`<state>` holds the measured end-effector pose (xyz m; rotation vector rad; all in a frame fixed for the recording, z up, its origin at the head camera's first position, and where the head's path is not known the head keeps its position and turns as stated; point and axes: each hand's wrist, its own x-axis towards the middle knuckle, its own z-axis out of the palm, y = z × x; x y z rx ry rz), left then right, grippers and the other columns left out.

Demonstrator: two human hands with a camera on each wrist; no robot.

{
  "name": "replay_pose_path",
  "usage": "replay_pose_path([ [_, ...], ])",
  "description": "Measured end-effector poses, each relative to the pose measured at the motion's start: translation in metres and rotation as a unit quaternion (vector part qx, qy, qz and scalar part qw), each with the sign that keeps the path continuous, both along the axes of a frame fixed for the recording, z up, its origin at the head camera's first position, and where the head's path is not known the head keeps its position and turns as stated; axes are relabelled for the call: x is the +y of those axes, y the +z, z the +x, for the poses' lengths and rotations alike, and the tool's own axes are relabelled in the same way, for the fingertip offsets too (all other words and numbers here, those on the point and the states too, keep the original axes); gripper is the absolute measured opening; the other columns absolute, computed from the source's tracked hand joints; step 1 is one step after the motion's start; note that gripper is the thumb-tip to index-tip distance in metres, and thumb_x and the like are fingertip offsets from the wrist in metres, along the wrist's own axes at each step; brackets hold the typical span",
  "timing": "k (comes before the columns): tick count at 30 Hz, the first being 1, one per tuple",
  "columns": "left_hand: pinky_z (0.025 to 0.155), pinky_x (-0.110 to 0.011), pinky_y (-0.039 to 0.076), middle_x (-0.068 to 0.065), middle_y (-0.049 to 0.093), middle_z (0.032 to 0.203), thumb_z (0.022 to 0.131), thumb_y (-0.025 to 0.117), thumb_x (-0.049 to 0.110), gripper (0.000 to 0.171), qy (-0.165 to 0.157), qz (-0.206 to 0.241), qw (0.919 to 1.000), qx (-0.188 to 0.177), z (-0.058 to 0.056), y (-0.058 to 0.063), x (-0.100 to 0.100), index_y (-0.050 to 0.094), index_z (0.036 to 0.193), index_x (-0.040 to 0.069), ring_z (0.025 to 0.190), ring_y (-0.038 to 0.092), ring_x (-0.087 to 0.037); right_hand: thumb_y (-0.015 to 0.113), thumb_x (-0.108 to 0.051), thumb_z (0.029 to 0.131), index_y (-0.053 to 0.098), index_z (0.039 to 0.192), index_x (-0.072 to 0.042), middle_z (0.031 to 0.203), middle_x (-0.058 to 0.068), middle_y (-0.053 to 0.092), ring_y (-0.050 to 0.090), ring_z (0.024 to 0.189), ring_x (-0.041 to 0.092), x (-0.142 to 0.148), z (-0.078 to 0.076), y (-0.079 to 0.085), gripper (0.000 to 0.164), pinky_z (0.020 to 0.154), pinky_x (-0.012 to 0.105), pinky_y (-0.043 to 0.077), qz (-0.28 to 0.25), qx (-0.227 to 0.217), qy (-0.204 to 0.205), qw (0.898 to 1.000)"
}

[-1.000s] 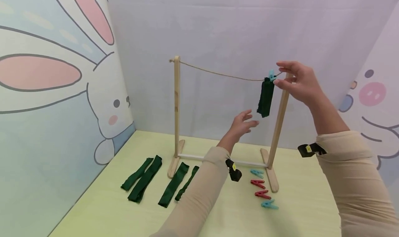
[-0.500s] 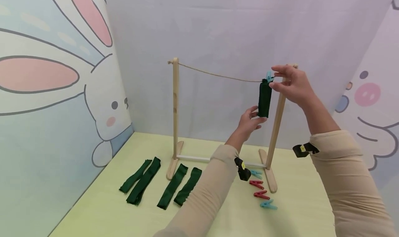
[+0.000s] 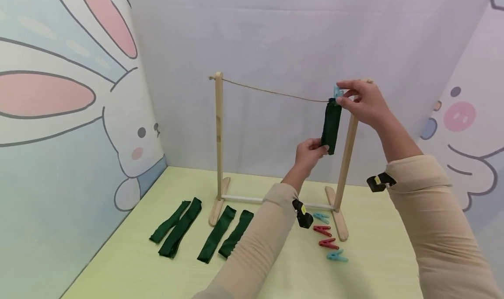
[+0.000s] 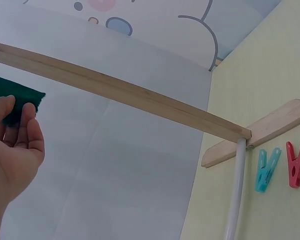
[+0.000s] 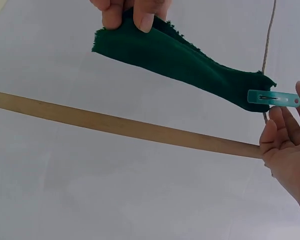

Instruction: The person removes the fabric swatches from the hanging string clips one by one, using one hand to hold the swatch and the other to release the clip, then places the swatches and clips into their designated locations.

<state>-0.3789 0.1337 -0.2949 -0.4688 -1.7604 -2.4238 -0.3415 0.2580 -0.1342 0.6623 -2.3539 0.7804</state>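
Observation:
A dark green cloth strip [image 3: 332, 126] hangs from the thin rope [image 3: 271, 92], near the rack's right post. A light blue clothespin [image 5: 272, 98] clips its top edge to the rope. My right hand [image 3: 366, 101] pinches that clothespin by its handle end, thumb below and index finger above in the head view. Down at the strip's lower end, my left hand [image 3: 309, 154] holds the cloth between thumb and fingers. The left wrist view shows this same grip on the cloth [image 4: 20, 95], with part of the strip cut off by the frame.
The wooden rack has a left post [image 3: 219, 137], a right post [image 3: 346, 163] and a white bottom bar [image 3: 244, 199]. Several green strips [image 3: 216, 233] lie on the table's left. Blue clothespins [image 3: 337, 255] and red clothespins [image 3: 328, 243] lie by the right foot [image 3: 341, 225].
My left hand has moved up and right to the strip's lower end and taken hold of it. My right hand's fingers have come together on the clothespin. The head view has shifted slightly.

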Motion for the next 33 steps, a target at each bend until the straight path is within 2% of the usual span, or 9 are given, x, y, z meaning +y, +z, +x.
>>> replay_pose_path([
  [4, 0.076, -0.037, 0.052, -0.003, 0.064, 0.077, 0.083, 0.068, 0.002, 0.013, -0.004, 0.010, 0.9999, 0.000, -0.001, -0.003, -0.003, 0.067, 0.095, -0.002, 0.069, 0.063, -0.014, 0.055, -0.014, 0.094, 0.051, 0.131, -0.002, 0.115, 0.018, 0.052, 0.047, 0.093, 0.017, -0.001, -0.001, 0.001, 0.039, 0.074, 0.022, 0.036, -0.003, -0.001, 0.000, 1.000],
  [10, 0.072, -0.031, 0.053, -0.005, 0.064, 0.078, 0.084, 0.068, 0.001, 0.013, -0.009, 0.014, 0.9999, 0.002, -0.002, -0.004, -0.008, 0.067, 0.096, -0.004, 0.071, 0.064, -0.018, 0.057, -0.013, 0.093, 0.056, 0.125, 0.002, 0.104, 0.016, 0.055, 0.048, 0.086, 0.014, 0.002, -0.003, 0.001, 0.035, 0.072, 0.016, 0.038, -0.011, -0.003, -0.013, 1.000],
  [18, 0.075, -0.034, 0.052, -0.005, 0.064, 0.079, 0.084, 0.068, 0.002, 0.011, -0.014, 0.006, 0.9998, -0.013, -0.003, -0.007, -0.016, 0.068, 0.095, -0.001, 0.070, 0.064, -0.014, 0.062, -0.009, 0.090, 0.062, 0.114, 0.005, 0.094, 0.013, 0.057, 0.052, 0.076, 0.011, 0.002, -0.006, 0.000, 0.028, 0.067, 0.010, 0.042, -0.034, -0.009, -0.018, 0.999],
  [25, 0.071, -0.028, 0.052, -0.005, 0.063, 0.080, 0.084, 0.067, 0.002, 0.013, -0.026, -0.004, 0.9996, -0.012, 0.000, -0.005, -0.023, 0.068, 0.097, -0.001, 0.071, 0.064, -0.015, 0.064, -0.015, 0.088, 0.066, 0.104, 0.005, 0.095, 0.015, 0.060, 0.051, 0.073, 0.005, -0.005, -0.006, -0.004, 0.025, 0.066, 0.012, 0.040, -0.048, 0.057, -0.048, 0.996],
  [33, 0.072, -0.028, 0.052, -0.004, 0.063, 0.080, 0.086, 0.066, 0.002, 0.017, -0.048, -0.017, 0.9987, -0.009, 0.003, -0.004, -0.029, 0.066, 0.101, -0.003, 0.070, 0.063, -0.012, 0.066, -0.015, 0.087, 0.069, 0.098, 0.005, 0.090, 0.014, 0.065, 0.049, 0.070, 0.002, -0.010, -0.005, -0.005, 0.023, 0.065, 0.015, 0.039, -0.100, 0.111, -0.070, 0.986],
])
